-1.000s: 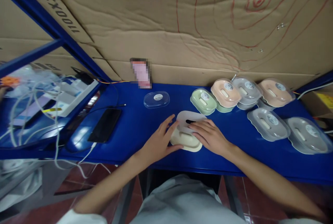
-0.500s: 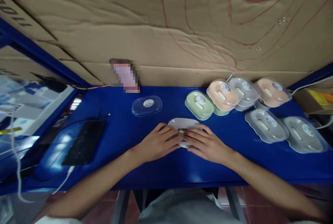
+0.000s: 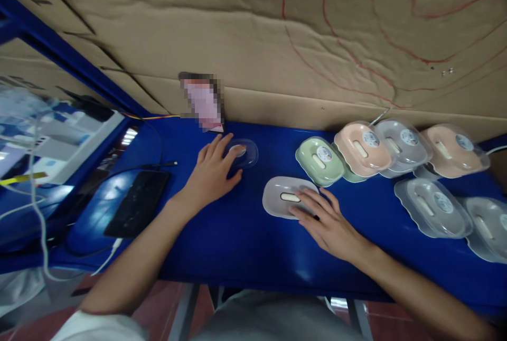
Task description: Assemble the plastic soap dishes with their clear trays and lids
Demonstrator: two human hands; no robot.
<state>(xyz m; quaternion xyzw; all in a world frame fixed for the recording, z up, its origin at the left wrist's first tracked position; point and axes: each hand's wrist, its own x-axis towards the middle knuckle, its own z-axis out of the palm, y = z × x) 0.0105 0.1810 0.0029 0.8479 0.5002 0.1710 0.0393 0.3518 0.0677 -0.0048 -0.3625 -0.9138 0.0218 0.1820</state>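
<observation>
My left hand (image 3: 214,169) is over the left part of a clear oval plastic lid (image 3: 249,157) that has a round sticker. Its fingers are spread, and I cannot tell whether they press on the lid. A grey oval soap dish (image 3: 273,198) with a cream insert (image 3: 290,197) in its middle lies in front of me. On its right side rest the fingertips of my right hand (image 3: 325,214), fingers stretched out and apart.
Several lidded dishes stand to the right: a green one (image 3: 322,164), a peach one (image 3: 362,148) and grey ones (image 3: 431,206). A pixelated phone (image 3: 204,102) leans on the cardboard wall (image 3: 253,66). Left lie a black phone (image 3: 138,204) and cables.
My left hand has left the grey dish and reached left and forward to the clear lid. My right hand stays at the dish, whose insert now shows. The camera view has shifted.
</observation>
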